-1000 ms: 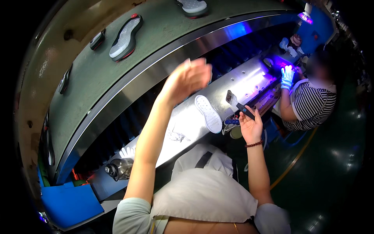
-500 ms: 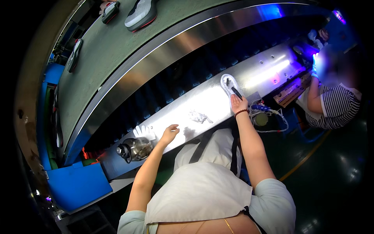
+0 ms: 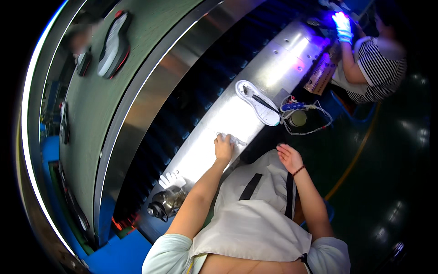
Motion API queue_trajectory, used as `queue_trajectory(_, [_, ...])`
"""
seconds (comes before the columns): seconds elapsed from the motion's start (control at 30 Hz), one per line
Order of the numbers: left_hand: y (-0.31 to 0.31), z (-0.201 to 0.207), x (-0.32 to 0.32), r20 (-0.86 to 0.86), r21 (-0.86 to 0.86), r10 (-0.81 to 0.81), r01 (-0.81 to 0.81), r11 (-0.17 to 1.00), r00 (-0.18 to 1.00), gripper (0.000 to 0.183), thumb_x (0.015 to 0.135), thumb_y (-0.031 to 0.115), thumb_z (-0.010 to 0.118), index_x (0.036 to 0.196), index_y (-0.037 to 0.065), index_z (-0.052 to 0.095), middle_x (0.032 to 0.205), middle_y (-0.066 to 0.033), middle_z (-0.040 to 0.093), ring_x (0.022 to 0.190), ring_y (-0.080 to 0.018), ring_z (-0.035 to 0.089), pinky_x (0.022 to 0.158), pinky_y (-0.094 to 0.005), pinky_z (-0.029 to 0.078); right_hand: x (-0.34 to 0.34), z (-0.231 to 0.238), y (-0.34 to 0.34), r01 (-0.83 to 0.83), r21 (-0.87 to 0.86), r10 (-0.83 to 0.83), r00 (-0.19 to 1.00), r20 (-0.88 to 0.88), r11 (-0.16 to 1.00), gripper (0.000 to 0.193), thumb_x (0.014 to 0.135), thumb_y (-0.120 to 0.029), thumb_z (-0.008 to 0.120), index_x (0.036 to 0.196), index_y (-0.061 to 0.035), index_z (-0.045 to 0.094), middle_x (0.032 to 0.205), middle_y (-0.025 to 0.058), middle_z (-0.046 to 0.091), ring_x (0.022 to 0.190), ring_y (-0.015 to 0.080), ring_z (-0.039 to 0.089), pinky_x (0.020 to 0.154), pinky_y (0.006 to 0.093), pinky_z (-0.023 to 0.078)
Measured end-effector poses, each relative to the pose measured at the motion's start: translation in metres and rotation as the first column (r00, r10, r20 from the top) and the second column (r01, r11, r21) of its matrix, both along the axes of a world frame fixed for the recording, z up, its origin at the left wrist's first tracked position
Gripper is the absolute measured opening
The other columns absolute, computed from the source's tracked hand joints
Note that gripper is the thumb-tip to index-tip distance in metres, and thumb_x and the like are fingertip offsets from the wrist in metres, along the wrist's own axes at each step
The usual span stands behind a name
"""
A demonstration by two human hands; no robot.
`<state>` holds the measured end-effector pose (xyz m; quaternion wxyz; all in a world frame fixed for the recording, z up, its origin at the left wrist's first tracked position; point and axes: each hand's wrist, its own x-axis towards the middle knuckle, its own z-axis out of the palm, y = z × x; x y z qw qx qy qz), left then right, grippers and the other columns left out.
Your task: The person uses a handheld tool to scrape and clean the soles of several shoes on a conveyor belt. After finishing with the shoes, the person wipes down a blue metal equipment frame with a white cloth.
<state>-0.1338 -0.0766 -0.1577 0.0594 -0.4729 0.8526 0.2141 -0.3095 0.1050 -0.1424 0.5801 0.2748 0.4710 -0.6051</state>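
Because the brush [image 3: 263, 100] lies loose on the white sole [image 3: 263, 113], with nothing pressing on it, the head view suggests that a knock to either could send the handle sliding, and that any residue on the bristles might then smear where it is unwanted. That sole rests slantwise on the steel bench [image 3: 200, 141], one end close to the near edge, so a bump from a passing arm could tip it toward the cables [image 3: 315, 109] and the blue coil [image 3: 293, 106] just beside it; a snagged cable might drag at it as well. The hands are well apart. Fingers bent downward, the left hand [image 3: 223, 149] touches the crumpled white cloth [image 3: 237, 140]; whether it grips the cloth or merely rests on it, I cannot tell. If only the fingertips have it, the cloth could slip or drop over the edge. Off the bench, near the apron [image 3: 251, 219], the right hand [image 3: 290, 158] is loosely half-open, with nothing plainly in it, so it steadies neither sole nor brush. Farther down the bench, the bottle [image 3: 174, 200] stands near the left forearm beside a white glove [image 3: 169, 179]; a backward swing of that elbow could knock it.
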Motion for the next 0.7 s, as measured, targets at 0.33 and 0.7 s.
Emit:
queue_trajectory(0.33, [-0.015,-0.002,0.015,-0.089,0.137,-0.345,0.354,0.925,0.934,0.034,0.059,-0.001,0.053,0.090,0.012,0.053,0.094,-0.0149,0.044,0.081,-0.0296,0.048,0.072,-0.0333,0.042,0.007,0.011,0.031,0.085,0.016,-0.083,0.989,-0.125,0.996,0.019,0.075,-0.019,0.049,0.089,-0.0056,0.051,0.084,0.0068,0.056,0.065,0.0123,0.051,0.056,0.0213,0.040])
queue_trajectory(0.7, [-0.026,0.010,-0.012,-0.186,0.951,0.280,0.100,0.294,0.942,0.041,0.071,0.018,0.059,0.105,0.003,0.043,0.085,-0.0028,0.052,0.075,-0.0099,0.051,0.065,-0.0208,0.043,0.051,-0.030,0.137,0.328,0.636,0.582,0.257,-0.772,0.699,0.022,0.073,-0.019,0.049,0.091,-0.0049,0.052,0.089,0.0098,0.053,0.077,0.0221,0.051,0.067,0.0314,0.042])
